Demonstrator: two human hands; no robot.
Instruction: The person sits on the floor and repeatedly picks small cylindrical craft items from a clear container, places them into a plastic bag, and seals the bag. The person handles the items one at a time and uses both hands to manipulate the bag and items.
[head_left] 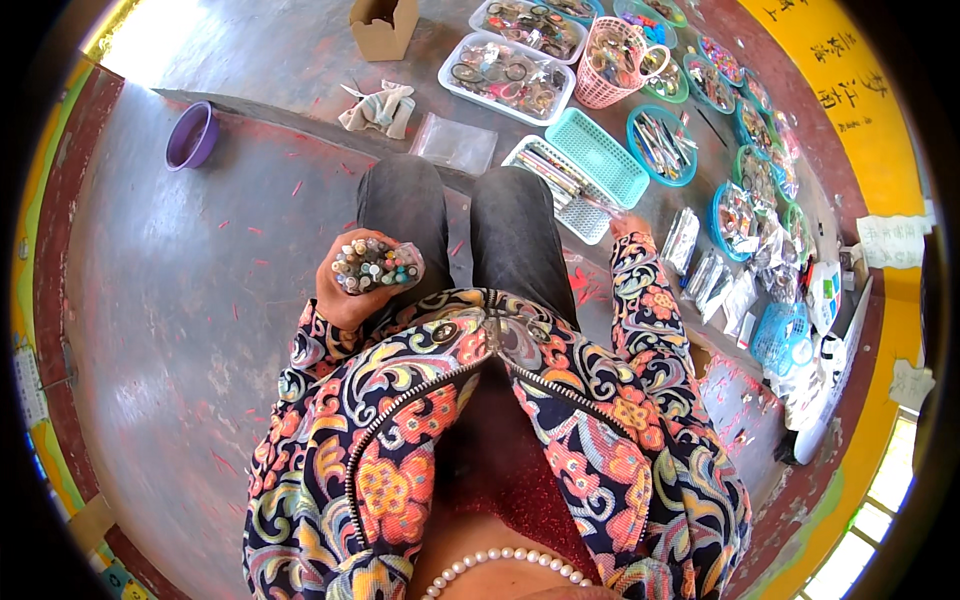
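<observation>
The left hand (338, 296) clasps a pen bundle (376, 266), while the right hand (631, 226), grip unclear from here, sits nearer the white basket (590, 236), whose slender pens (552, 173) slant far-left.

Over there, a bundle of pens (375, 268) stands in the left hand (338, 303), mixed-coloured round ends facing up; more slim pens (550, 172) lie side by side in a white basket (583, 224).
</observation>
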